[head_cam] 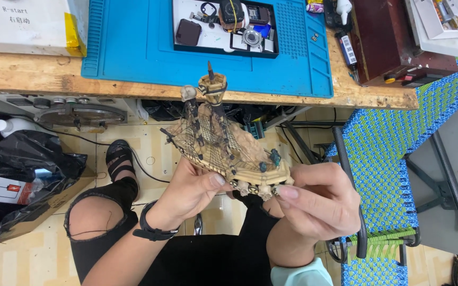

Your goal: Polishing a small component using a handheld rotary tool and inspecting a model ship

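Two hands grip one tan model ship (223, 143): left hand (186, 193) at seven o'clock, right hand (319, 201) at four o'clock, fingers closed on its hull, beneath one blue mat (133, 47).

- Your left hand (189, 193) hides the model ship's (223, 145) underside.
- The tray's (223, 26) small parts are too small to tell apart.
- The top edge cuts off the table (38, 74) and blue mat (133, 47).

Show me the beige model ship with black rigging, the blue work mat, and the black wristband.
beige model ship with black rigging (223, 151), head view, on the deck.
blue work mat (133, 47), head view, on bare surface.
black wristband (152, 229), head view, on the strap at the left wrist.
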